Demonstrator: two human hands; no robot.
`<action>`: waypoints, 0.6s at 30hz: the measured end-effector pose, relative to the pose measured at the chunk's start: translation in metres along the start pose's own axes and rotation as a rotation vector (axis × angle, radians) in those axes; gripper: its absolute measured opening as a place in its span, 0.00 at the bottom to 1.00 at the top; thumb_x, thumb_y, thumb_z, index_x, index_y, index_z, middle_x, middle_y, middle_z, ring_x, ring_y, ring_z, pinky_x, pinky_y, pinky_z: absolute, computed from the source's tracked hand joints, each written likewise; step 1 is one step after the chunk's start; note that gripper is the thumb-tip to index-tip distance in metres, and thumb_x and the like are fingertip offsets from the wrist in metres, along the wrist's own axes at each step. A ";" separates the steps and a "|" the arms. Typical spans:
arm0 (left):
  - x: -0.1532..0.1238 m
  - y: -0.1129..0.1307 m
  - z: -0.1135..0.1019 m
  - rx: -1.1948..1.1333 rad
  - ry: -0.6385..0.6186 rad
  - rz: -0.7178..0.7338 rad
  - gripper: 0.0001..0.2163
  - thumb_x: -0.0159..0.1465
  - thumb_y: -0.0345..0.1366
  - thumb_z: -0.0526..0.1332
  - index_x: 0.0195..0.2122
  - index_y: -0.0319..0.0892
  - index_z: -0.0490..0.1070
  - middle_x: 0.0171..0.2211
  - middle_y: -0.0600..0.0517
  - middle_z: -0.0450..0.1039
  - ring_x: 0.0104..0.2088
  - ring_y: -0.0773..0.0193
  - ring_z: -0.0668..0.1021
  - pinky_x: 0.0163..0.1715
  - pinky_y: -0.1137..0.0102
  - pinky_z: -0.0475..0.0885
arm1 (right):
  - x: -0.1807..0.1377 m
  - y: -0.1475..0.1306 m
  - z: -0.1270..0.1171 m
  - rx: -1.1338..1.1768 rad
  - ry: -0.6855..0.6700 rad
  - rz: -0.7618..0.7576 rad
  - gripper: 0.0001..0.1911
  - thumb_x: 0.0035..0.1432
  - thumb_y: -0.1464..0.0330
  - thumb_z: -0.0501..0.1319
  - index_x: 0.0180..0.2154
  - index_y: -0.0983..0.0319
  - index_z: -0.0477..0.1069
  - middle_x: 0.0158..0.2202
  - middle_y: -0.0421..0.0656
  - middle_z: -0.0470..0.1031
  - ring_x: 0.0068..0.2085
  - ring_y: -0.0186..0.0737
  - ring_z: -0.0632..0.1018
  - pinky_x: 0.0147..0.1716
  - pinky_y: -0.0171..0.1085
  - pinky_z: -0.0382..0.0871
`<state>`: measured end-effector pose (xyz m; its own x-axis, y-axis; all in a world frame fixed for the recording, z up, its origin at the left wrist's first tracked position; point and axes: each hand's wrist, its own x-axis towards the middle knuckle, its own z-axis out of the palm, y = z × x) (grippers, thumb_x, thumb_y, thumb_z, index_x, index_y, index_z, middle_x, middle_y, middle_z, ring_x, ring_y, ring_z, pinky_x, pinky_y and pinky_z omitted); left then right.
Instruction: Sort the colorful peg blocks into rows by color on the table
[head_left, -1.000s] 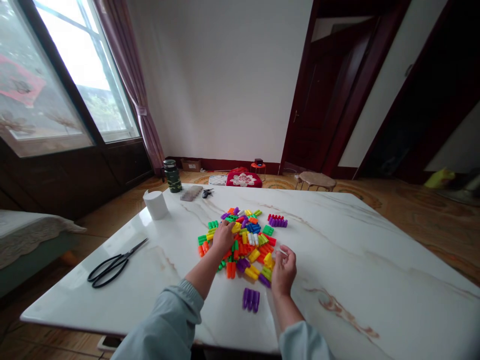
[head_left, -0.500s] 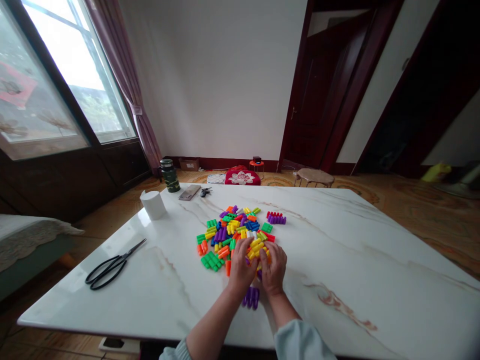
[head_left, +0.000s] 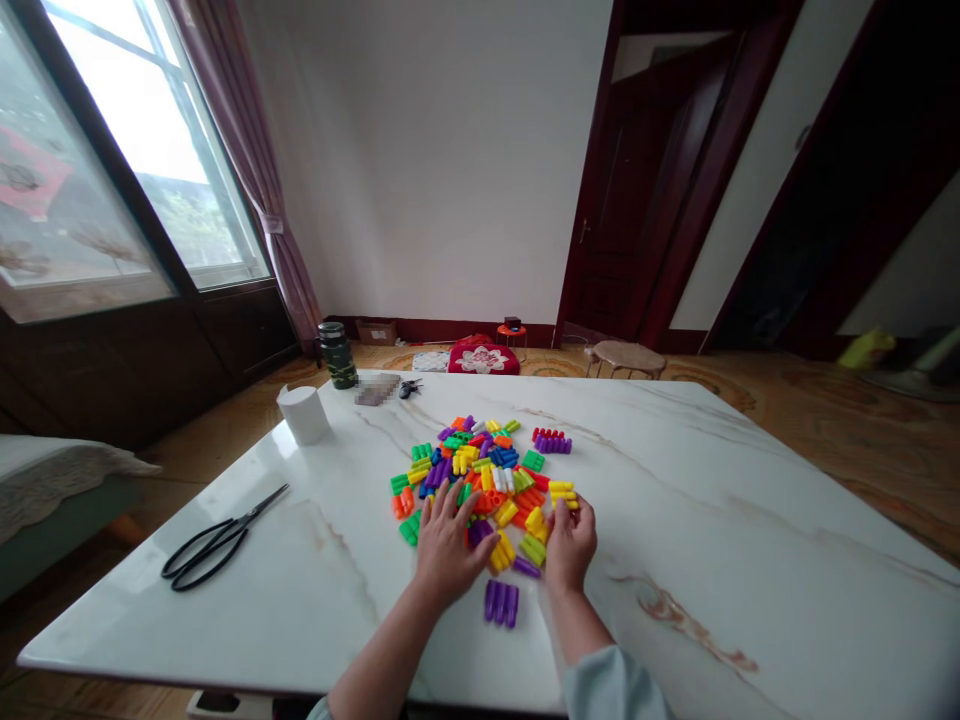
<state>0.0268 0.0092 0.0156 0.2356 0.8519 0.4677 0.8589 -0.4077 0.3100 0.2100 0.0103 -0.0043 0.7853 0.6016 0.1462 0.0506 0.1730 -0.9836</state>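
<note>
Colourful plastic building blocks (head_left: 463, 459) lie in a loose pile on the white marbled table (head_left: 675, 480). My left hand (head_left: 448, 545) rests on the near left part of the pile, fingers spread, covering some blocks. At the pile's right edge my right hand (head_left: 571, 540) is closed on a yellow building block (head_left: 562, 493), which shows above the fingers. Between the hands lie a lime green block (head_left: 533, 550) and several yellow and purple ones. A purple block (head_left: 501, 603) sits apart, nearer to me. Joined red and purple blocks (head_left: 552, 441) lie off to the right.
Black-handled scissors (head_left: 217, 545) lie on the left of the table. A white paper roll (head_left: 304, 414), a camouflage flask (head_left: 337, 355), a blurred flat object (head_left: 377, 389) and keys (head_left: 409, 388) are at the far left. A stool (head_left: 626, 359) stands beyond the table.
My hands have moved apart. The left has gone left and spread over the pile; the right has moved right with a yellow building block. Blocks between them are now uncovered.
</note>
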 end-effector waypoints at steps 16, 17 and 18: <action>-0.002 -0.006 0.020 0.024 0.021 0.014 0.29 0.62 0.53 0.58 0.63 0.50 0.62 0.67 0.47 0.55 0.68 0.46 0.54 0.65 0.46 0.49 | 0.125 0.022 0.016 -0.468 -0.083 -0.278 0.14 0.46 0.59 0.59 0.32 0.60 0.76 0.31 0.47 0.79 0.28 0.42 0.74 0.29 0.38 0.64; -0.002 -0.006 0.020 0.029 0.019 0.017 0.29 0.62 0.53 0.58 0.63 0.50 0.62 0.67 0.47 0.55 0.68 0.46 0.54 0.65 0.46 0.49 | 0.122 0.023 0.021 -0.492 -0.091 -0.285 0.13 0.46 0.60 0.60 0.31 0.59 0.76 0.30 0.46 0.79 0.28 0.41 0.74 0.28 0.37 0.63; -0.002 -0.006 0.021 0.034 0.018 0.019 0.29 0.63 0.53 0.57 0.63 0.50 0.62 0.68 0.47 0.55 0.68 0.46 0.54 0.65 0.46 0.49 | 0.118 0.025 0.026 -0.518 -0.111 -0.296 0.12 0.46 0.60 0.60 0.31 0.58 0.77 0.30 0.45 0.79 0.27 0.41 0.74 0.27 0.36 0.62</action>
<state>0.0303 0.0166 -0.0044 0.2439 0.8381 0.4879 0.8696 -0.4117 0.2726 0.2878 0.1063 -0.0092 0.6242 0.6687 0.4040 0.5726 -0.0397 -0.8189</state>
